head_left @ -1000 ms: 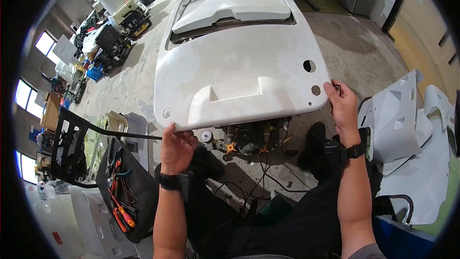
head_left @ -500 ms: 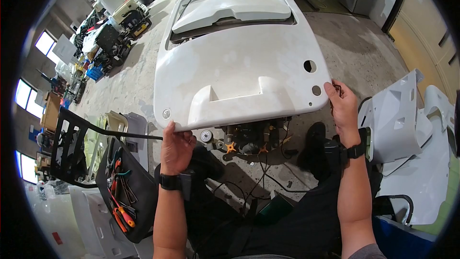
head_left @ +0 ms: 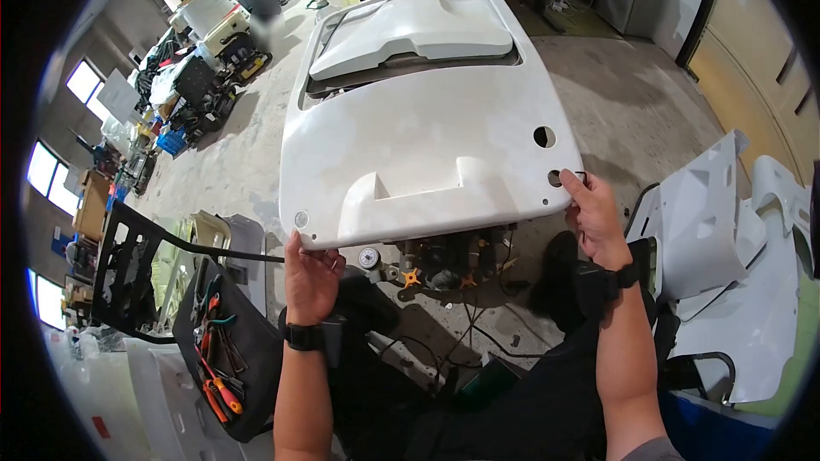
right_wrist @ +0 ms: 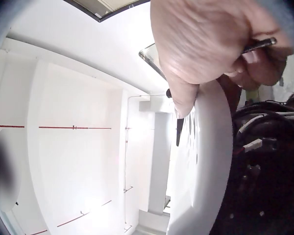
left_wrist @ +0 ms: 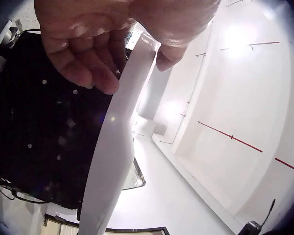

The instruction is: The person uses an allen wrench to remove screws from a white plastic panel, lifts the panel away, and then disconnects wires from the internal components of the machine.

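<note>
A large white plastic cover point(head_left: 410, 128) spans the middle of the head view above dark machinery point(head_left: 444, 265). At its near left corner my left hand point(head_left: 312, 283) grips the edge, thumb on top and fingers underneath. My right hand point(head_left: 594, 218) pinches the near right corner, thumb beside a round hole. In the left wrist view the cover's edge point(left_wrist: 115, 127) lies between the thumb and fingers of my left hand point(left_wrist: 108, 34). The right wrist view has my right hand point(right_wrist: 210, 44) on the cover point(right_wrist: 206, 166), with a thin dark rod point(right_wrist: 259, 45) among its fingers.
A black pouch of tools point(head_left: 226, 350) and a black frame point(head_left: 128, 269) are at the left. White panels point(head_left: 692, 222) stand on the right. Cables point(head_left: 512, 353) lie on the floor between the legs, and equipment point(head_left: 201, 85) lines the far left.
The cover appears slightly lower in the head view, as the surroundings also shift. My right hand has moved down and a little left with its corner; both hands keep their hold.
</note>
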Motion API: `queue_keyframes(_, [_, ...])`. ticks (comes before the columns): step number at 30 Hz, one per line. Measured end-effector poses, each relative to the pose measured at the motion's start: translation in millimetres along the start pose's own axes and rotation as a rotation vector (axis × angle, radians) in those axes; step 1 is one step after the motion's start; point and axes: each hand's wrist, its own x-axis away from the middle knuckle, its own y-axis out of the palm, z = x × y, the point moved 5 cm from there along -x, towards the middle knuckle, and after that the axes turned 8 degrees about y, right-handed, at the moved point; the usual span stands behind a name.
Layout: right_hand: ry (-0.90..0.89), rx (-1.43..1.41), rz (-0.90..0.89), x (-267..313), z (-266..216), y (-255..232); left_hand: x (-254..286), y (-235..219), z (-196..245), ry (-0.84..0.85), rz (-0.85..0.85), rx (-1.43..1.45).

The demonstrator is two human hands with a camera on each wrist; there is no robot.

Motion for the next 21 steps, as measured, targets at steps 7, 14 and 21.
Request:
queue_keyframes(7, [0.071,-0.127,-0.089,0.3,3.9,1.6,0.8,7.6,7.5,0.089,0.045,-0.090])
queue_keyframes(14, [0.062,-0.133,-0.020,-1.4,6.5,-4.3,4.2,8.4,5.6,0.067,0.040,-0.015])
queue_keyframes(21, [0.085,-0.151,-0.049,-1.2,7.0,-7.0,3.5,6.2,9.1,0.096,0.031,-0.036])
